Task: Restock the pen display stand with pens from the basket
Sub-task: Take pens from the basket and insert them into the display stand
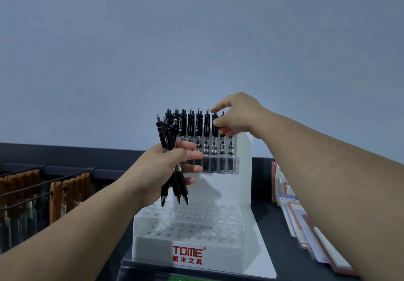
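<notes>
A white pen display stand marked TOME stands on a dark shelf. Its upper tier holds a row of several black pens, upright. The lower tiers show bare holes. My left hand grips a bundle of several black pens, tips down, in front of the stand's left side. My right hand pinches the top of one black pen standing in the upper row, near its right end. No basket is in view.
Wire racks with brown hanging items are at the left. Flat packaged stationery lies on the shelf at the right. A plain grey wall rises behind the stand. A dark box edge sits under the stand's front.
</notes>
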